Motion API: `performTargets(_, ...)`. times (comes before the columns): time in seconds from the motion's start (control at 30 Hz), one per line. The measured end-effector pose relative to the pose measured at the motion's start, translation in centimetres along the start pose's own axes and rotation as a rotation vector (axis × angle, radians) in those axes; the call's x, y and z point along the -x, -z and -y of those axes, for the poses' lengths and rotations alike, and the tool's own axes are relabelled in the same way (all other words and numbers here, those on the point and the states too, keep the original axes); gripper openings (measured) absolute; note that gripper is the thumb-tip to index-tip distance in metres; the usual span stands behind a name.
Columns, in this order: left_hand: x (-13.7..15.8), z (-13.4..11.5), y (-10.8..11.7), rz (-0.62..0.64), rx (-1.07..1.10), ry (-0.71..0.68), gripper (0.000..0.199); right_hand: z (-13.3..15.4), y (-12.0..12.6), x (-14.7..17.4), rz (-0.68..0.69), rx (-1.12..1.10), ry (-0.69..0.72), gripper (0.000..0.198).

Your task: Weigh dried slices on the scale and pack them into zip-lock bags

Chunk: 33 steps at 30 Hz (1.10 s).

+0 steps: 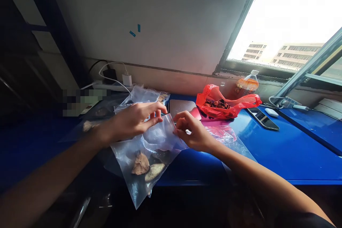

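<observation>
A clear zip bag (125, 153) with a red strip along its mouth hangs tilted over the desk's front edge. Inside it lie a brown dried slice (140, 164) and a paler dried piece (155, 171). My right hand (193, 131) pinches the bag by its mouth, thumb and fingers curled at the red strip. Across from it, my left hand (139, 119) is held over the upper part of the bag, its thumb and bent fingers apart and nothing visible between them. Whether its underside touches the plastic is hidden.
Behind my hands lie more clear bags (141, 94) and a silver flat box (183, 108). A red plastic bag (232, 108) holds dark dried pieces. A bottle (247, 83), a phone (263, 118) and a white case (271, 112) are at right; a charger (127, 79) is plugged in behind.
</observation>
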<state>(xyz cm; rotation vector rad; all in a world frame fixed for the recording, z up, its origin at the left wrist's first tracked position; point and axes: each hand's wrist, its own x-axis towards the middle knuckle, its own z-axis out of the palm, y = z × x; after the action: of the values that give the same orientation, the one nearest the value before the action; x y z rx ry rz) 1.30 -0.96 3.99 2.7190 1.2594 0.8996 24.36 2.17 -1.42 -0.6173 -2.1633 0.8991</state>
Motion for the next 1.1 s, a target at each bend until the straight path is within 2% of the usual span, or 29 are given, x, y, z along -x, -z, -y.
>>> performTargets(0.07,0.1,-0.6,0.5,-0.029,-0.010,-0.007,0.026,0.0,0.0,-0.1,-0.029,-0.024,-0.035,0.023)
performTargets(0.17,0.4,-1.5,0.6,-0.022,-0.059,-0.111,0.025,0.3,0.0,-0.1,-0.035,-0.036,-0.049,0.023)
performTargets(0.3,0.6,-2.0,-0.7,-0.050,-0.267,-0.253,0.027,0.6,0.0,0.0,-0.012,-0.017,-0.033,0.016)
performTargets(0.4,0.5,-1.7,-1.7,-0.021,-0.297,-0.293,0.030,0.4,0.1,0.0,-0.001,-0.029,-0.042,0.010)
performTargets(0.67,0.5,-1.3,-2.8,-0.056,-0.186,-0.306,0.011,-0.2,-0.6,0.1,-0.020,-0.054,-0.035,0.022)
performTargets(0.8,0.6,-1.1,-3.3,-0.085,-0.173,-0.299,0.013,-0.3,-0.5,0.0,-0.052,-0.041,-0.023,0.027)
performTargets(0.93,0.7,-1.1,-3.3,-0.124,-0.177,-0.314,0.011,-0.3,0.0,-0.2,-0.053,0.054,-0.017,0.022)
performTargets(1.1,0.5,-1.2,-2.9,-0.184,-0.174,-0.296,0.012,0.0,0.3,-0.4,-0.057,0.152,0.048,0.024)
